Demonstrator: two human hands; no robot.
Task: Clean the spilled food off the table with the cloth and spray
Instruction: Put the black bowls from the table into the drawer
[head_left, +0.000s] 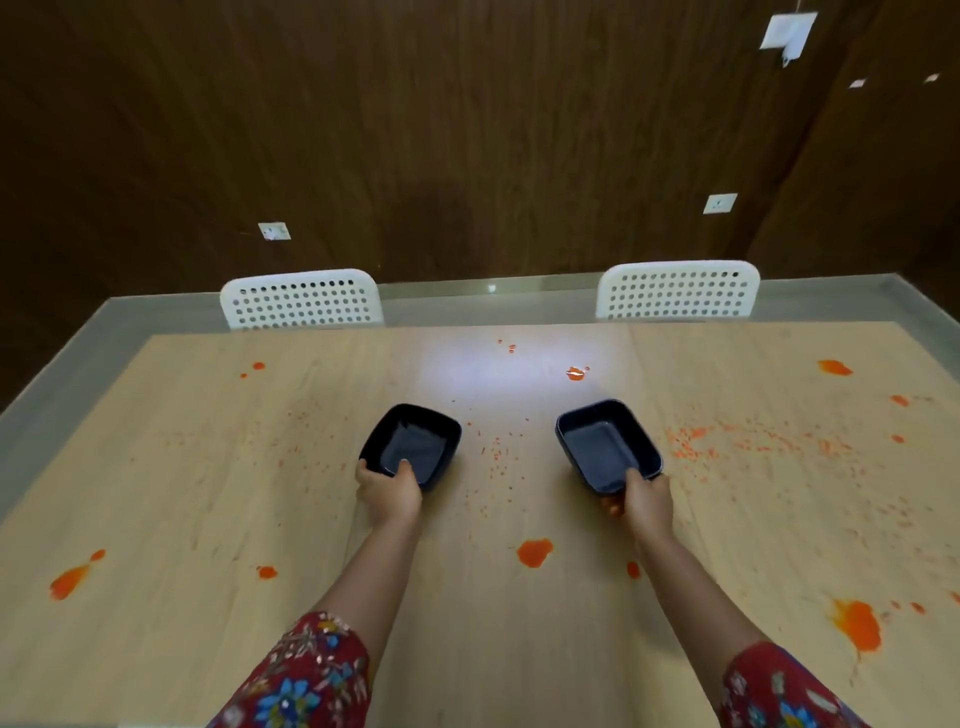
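Observation:
Orange sauce blobs (534, 552) and scattered orange crumbs (753, 441) lie across the light wooden table (156, 493). My left hand (387, 491) grips the near rim of a dark blue square dish (415, 441), thumb inside it. My right hand (647, 499) grips the near rim of a second dark blue dish (605, 441), which is tilted. Both dishes look empty. No cloth or spray bottle is in view.
Two white perforated chairs (301, 301) (678, 291) stand at the table's far edge. More orange blobs sit at the near left (70, 579), near right (860, 623) and far right (834, 367). A dark wood-panelled wall rises behind.

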